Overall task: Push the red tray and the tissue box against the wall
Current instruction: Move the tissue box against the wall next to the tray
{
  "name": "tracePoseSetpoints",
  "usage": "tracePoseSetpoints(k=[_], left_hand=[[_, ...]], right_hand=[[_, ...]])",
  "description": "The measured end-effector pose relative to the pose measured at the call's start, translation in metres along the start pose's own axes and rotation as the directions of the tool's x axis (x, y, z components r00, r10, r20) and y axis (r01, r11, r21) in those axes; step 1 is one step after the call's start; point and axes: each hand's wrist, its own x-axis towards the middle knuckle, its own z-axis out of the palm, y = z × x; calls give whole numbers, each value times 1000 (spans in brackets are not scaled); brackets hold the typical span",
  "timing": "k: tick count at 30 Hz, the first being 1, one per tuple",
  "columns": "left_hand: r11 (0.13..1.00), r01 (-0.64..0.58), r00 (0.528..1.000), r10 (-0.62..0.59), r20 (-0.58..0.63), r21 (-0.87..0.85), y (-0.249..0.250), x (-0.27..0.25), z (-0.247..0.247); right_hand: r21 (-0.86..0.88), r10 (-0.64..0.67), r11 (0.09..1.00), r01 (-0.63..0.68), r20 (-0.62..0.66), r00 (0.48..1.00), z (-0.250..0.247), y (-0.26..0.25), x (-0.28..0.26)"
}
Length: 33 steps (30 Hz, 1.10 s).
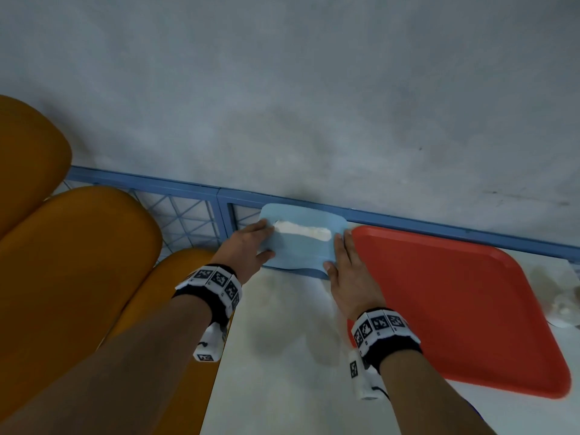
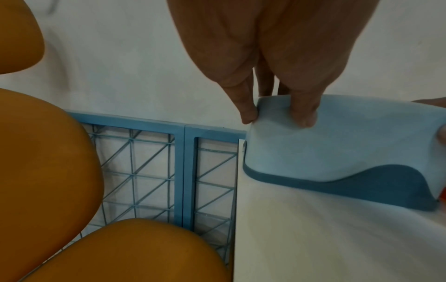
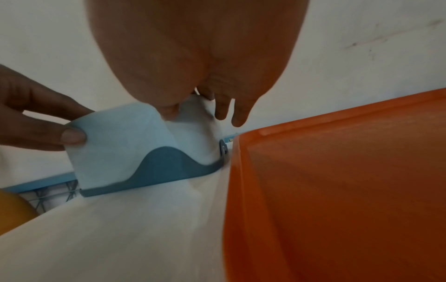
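Both forearms fill the bottom of the head view, wristbands with black-and-white markers on each. Left hand (image 1: 249,246) grips the left end of the tissue box (image 1: 301,246), right hand (image 1: 346,271) lies flat against its right end, fingers straight and together. Box is pale blue with a darker base, white tissue (image 1: 303,230) poking out of the top slot, sitting on the white table (image 1: 282,356) right up at the blue rail (image 1: 439,226) under the wall (image 1: 314,105). Red tray (image 1: 455,309) lies just right of it, far edge near the rail, looks slightly skewed. Orange chairs (image 1: 78,262) on the left.

Left wrist view: fingertips (image 2: 305,116) curl over the box's top edge, box (image 2: 337,148) at the table corner, blue wire grid (image 2: 149,171) beside it.

Right wrist view: right fingers (image 3: 237,116) hang straight beside the box (image 3: 125,148), thumb touching its top; tray (image 3: 337,190) just beside the box, touching or not I can't tell.
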Motion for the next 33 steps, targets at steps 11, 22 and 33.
tracePoseSetpoints(k=[11,22,33], left_hand=[[1000,6,1000,-7,-14,-13,-1,46,1],[970,182,983,-176,56,-159,-7,50,5],[976,167,986,-164,30,-142,-7,51,1]], right_hand=[[44,-48,998,49,-9,999,-5,20,43],[411,69,907,-93,73,995,-21,21,50],[431,47,899,-70,64,997,-22,15,46]])
